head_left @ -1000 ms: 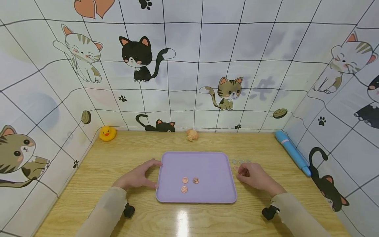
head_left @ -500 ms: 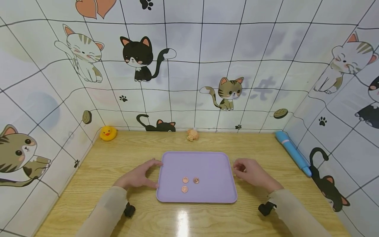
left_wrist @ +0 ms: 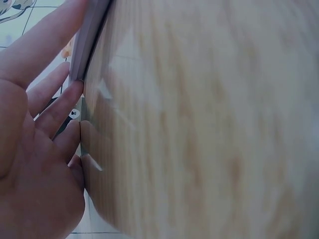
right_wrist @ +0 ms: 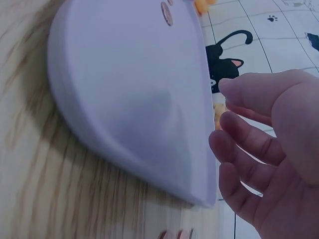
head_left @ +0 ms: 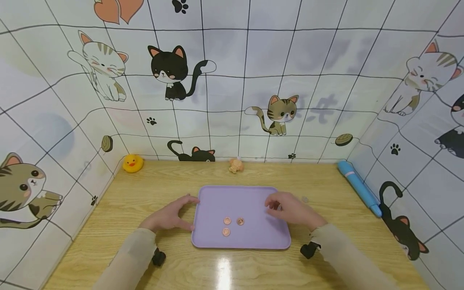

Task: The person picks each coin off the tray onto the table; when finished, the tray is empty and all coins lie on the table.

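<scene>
A lilac tray (head_left: 217,201) lies on the wooden table, with three copper coins, among them one coin (head_left: 240,221), on it. My left hand (head_left: 170,215) rests at the tray's left edge, fingers spread and fairly straight, touching the rim. Over the tray's right part is my right hand (head_left: 291,209), its thumb and index fingertips brought together; the coin they pinch is hidden by the fingers. In the right wrist view, its other fingers (right_wrist: 227,147) are bent. Beyond this hand a silvery coin (head_left: 305,199) lies on the table; more coins (right_wrist: 182,234) show at the right wrist view's bottom edge.
A yellow rubber duck (head_left: 133,163) sits at the back left, and a small orange figure (head_left: 236,165) at the back middle. Along the right side lies a thick blue pen-shaped object (head_left: 359,188). Cat-patterned walls (head_left: 224,92) enclose the table.
From the coins beside the tray, my right hand has moved left over the tray's right edge. My left hand, the tray and the three coins on it stay put.
</scene>
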`<state>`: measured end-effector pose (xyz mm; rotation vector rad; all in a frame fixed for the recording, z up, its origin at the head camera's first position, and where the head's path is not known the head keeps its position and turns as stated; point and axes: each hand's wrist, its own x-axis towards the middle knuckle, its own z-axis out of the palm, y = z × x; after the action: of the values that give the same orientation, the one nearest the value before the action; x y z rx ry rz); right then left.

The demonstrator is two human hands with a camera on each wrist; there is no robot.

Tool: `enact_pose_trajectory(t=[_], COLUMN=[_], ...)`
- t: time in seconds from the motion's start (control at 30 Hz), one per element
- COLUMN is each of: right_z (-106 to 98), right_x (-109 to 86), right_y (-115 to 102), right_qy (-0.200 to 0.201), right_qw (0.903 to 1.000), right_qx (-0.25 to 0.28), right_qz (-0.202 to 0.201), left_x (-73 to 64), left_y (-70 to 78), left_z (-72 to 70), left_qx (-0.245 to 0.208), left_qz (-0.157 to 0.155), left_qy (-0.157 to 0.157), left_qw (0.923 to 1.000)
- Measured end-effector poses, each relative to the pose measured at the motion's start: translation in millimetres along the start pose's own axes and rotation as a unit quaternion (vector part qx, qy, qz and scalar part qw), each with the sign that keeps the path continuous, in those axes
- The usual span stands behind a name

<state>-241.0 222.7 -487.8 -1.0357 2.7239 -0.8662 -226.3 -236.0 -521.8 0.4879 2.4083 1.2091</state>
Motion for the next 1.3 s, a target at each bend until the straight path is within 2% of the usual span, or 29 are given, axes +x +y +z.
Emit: enact_pose_trajectory(t=[0.5,0.87,1.0,1.3], right_z=[22.4,45.1,47.3,45.8], right_x=[33.3,48.4,50.8,53.6], right_y=[-30.8,-41.5,-41.4,-43.5], right_qy=[-0.054,-0.101,-0.108,-0.116], right_qw=[0.9964,0.9925,0.9922,0.99], right_qx=[-0.011,-0.01,-0.008,-0.016], right_qz=[-0.064,-0.068,-0.06,-0.079], left_x=[-0.9,-1.5,-0.8,-0.3], left_y=[1.1,0.1,-2.4,-3.1], left_z=[-0.3,0.7,1.6,0.9], left_qx=[-0.002,-0.003,-0.006,-0.009], left_qz=[-0.003,-0.001,0.007,0.013], left_qy=[0.001,-0.001,-0.002,-0.004], left_qw=[1.0,1.0,1.0,0.9999])
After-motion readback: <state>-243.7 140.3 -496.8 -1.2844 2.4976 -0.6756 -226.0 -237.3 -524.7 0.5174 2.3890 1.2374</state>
